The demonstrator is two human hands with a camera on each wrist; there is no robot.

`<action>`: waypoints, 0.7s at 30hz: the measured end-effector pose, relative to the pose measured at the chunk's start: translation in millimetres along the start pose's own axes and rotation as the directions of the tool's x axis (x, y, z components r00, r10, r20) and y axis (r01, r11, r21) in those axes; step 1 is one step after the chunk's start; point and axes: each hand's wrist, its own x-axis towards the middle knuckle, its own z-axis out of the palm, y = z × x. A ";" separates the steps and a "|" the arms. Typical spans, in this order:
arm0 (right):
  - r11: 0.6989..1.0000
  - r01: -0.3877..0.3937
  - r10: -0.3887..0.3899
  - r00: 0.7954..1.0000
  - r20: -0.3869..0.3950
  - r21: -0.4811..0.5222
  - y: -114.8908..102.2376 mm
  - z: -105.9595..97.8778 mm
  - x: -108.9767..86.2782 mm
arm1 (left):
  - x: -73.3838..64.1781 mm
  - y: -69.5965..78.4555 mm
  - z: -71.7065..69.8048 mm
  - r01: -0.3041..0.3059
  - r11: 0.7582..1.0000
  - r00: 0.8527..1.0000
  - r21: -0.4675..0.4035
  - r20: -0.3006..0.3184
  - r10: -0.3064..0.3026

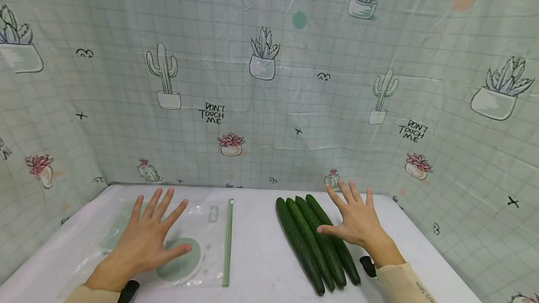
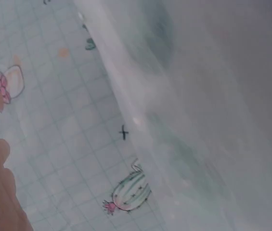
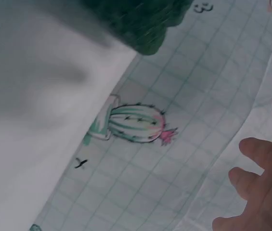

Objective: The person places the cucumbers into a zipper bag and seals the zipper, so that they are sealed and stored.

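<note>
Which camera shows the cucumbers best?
The head view: all four cucumbers lie side by side there, almost fully visible. The right wrist view catches only dark green ends, cropped at the top; the left wrist view shows none.

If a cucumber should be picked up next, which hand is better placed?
Probably the right hand: its fingers are spread and empty, near the cucumbers. The left hand appears over the plastic bag, farther from them.

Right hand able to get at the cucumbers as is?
Likely yes: the right hand is spread and holding nothing, close to the cucumbers, with nothing visible between; the plastic bag lies apart, to the left.
</note>
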 end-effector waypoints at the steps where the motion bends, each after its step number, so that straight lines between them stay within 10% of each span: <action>1: 1.000 0.007 -0.007 1.000 0.000 0.004 -2.8 -1.4 0.0 | 1.5 1.8 -0.9 -0.002 1.000 1.000 -0.009 0.004 0.002; 21: 0.944 0.194 -0.251 0.948 0.198 0.269 -101.1 -17.4 10.2 | 17.6 46.9 -5.0 -0.026 0.963 0.987 -0.269 0.145 0.067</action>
